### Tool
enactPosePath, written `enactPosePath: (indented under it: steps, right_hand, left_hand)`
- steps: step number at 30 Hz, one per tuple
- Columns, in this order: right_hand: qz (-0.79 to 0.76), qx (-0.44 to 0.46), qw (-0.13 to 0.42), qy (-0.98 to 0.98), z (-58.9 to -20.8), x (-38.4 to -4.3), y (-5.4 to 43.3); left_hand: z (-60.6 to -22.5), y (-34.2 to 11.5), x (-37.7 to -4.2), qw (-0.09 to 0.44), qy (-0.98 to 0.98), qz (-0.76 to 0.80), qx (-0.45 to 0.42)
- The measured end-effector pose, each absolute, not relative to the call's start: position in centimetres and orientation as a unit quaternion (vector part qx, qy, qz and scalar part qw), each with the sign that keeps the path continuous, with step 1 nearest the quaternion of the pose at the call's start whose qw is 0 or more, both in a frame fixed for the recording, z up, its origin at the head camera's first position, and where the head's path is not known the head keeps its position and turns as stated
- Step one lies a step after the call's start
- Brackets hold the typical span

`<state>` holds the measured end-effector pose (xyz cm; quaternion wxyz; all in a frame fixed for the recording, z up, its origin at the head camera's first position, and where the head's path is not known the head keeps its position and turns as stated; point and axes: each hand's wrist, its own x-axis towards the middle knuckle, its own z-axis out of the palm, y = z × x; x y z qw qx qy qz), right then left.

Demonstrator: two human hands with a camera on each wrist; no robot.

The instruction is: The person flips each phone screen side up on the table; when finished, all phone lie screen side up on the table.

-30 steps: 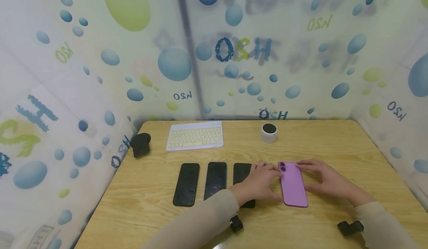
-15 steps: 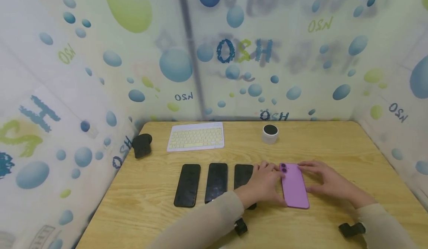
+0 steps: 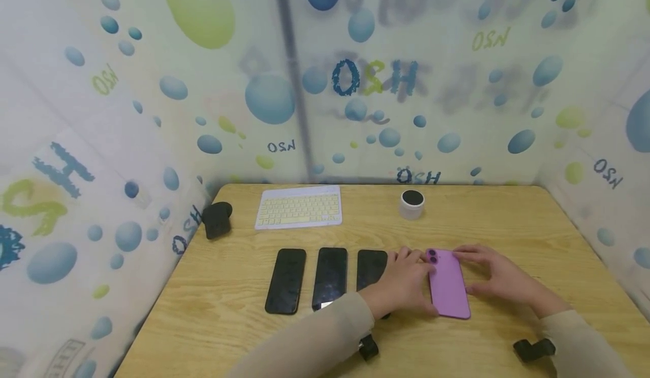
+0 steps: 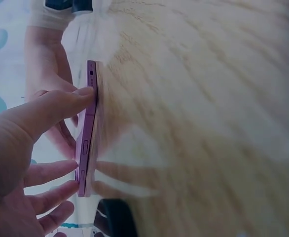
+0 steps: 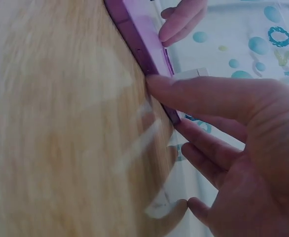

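Observation:
A purple smartphone lies flat on the wooden table, its back and two-lens camera facing up. My left hand touches its left edge: the thumb sits near the lower corner, the fingertips near the camera. In the left wrist view the phone's side shows its buttons beside that hand. Along the right edge, the thumb and extended fingers of my right hand touch the phone. To the left, black phones lie in a row: one, a second and a third partly hidden by my left hand.
Behind the phones are a white keyboard and a small white cylinder with a black top. A black object sits at the table's left edge. Patterned walls enclose the table at the back and sides.
My left thumb has come in against the purple phone's lower left edge. The right hand stays at the other side. The whole head view has shifted slightly.

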<state>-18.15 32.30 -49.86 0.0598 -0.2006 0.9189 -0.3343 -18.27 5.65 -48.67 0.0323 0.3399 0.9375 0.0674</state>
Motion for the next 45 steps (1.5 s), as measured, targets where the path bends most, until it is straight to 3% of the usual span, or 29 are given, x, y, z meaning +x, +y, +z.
enactPosePath:
  steps: [16, 29, 45]
  right_hand:
    - [-0.350, -0.193, 0.012, 0.916, -50.4, -18.1, 32.3]
    - [-0.345, -0.196, -0.022, 0.918, -49.8, -17.4, 31.8]
    - [-0.358, -0.196, -0.027, 0.913, -48.5, -17.2, 30.4]
  left_hand:
    - [-48.1, 5.5, -18.1, 0.058, 0.936, 0.078, 0.338]
    - [-48.1, 5.3, -17.9, 0.049, 0.933, 0.068, 0.350]
    - [-47.5, 4.7, -17.6, 0.067, 0.929, 0.101, 0.350]
